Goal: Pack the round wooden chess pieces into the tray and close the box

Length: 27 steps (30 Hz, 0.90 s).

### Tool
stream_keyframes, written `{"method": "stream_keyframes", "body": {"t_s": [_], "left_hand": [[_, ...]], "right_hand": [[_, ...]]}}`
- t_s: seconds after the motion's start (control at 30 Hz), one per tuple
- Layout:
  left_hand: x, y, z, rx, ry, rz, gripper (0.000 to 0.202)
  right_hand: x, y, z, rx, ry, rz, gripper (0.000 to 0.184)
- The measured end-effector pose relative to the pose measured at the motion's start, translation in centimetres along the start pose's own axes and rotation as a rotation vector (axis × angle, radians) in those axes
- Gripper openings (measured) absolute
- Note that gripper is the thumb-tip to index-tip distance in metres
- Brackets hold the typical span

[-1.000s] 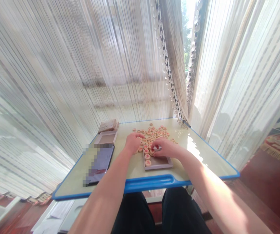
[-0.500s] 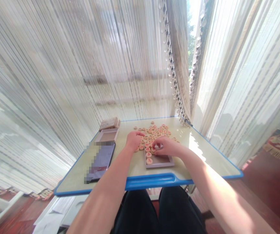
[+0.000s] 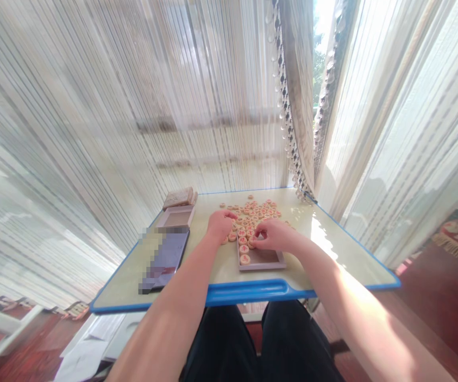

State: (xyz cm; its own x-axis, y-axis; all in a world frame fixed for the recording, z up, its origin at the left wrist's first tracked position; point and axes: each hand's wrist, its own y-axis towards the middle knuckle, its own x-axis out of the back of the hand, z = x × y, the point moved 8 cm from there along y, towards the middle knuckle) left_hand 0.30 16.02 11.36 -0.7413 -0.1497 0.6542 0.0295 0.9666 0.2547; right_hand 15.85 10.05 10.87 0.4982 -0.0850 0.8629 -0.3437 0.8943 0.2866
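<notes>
A shallow grey box tray (image 3: 266, 261) lies near the front of a blue-rimmed table (image 3: 248, 293), with a column of round wooden game pieces (image 3: 245, 259) along its left side. Many more pieces (image 3: 258, 210) lie scattered behind it. My right hand (image 3: 275, 234) hovers over the tray's far end with curled fingers pinching at a piece. My left hand (image 3: 219, 224) rests among the loose pieces left of the tray, fingers bent and closed on something I cannot make out.
A dark phone (image 3: 165, 258) lies on the table's left part. Behind it sit an open box lid (image 3: 175, 216) and a folded board (image 3: 178, 197). Sheer curtains (image 3: 133, 106) close in on the far and side edges. My dark-trousered legs are under the table.
Both hands stay over the pieces with small finger movements. The camera has tilted a little, so the table sits slightly higher in view.
</notes>
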Motion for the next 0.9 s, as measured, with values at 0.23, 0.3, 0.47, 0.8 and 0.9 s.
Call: {"method": "stream_keyframes", "body": {"t_s": [0.23, 0.3, 0.47, 0.8, 0.9], "left_hand": [[-0.2, 0.1, -0.9, -0.171, 0.378, -0.016, 0.033], [-0.6, 0.2, -0.6, -0.159, 0.464, 0.019, 0.038], [-1.1, 0.5, 0.3, -0.103, 0.476, 0.071, 0.042], [-1.3, 0.4, 0.2, -0.143, 0.493, 0.092, 0.035], [-1.3, 0.2, 0.1, -0.140, 0.508, 0.109, 0.036]], "right_hand": [[4.2, -0.5, -4.4, -0.309, 0.044, -0.273, 0.029], [4.5, -0.9, -6.8, -0.466, 0.067, -0.321, 0.034], [4.0, -1.3, -9.5, -0.592, 0.027, -0.321, 0.032], [2.7, -0.6, -10.4, -0.661, 0.009, -0.217, 0.039], [2.7, -0.7, -11.1, -0.715, 0.014, -0.221, 0.037]]}}
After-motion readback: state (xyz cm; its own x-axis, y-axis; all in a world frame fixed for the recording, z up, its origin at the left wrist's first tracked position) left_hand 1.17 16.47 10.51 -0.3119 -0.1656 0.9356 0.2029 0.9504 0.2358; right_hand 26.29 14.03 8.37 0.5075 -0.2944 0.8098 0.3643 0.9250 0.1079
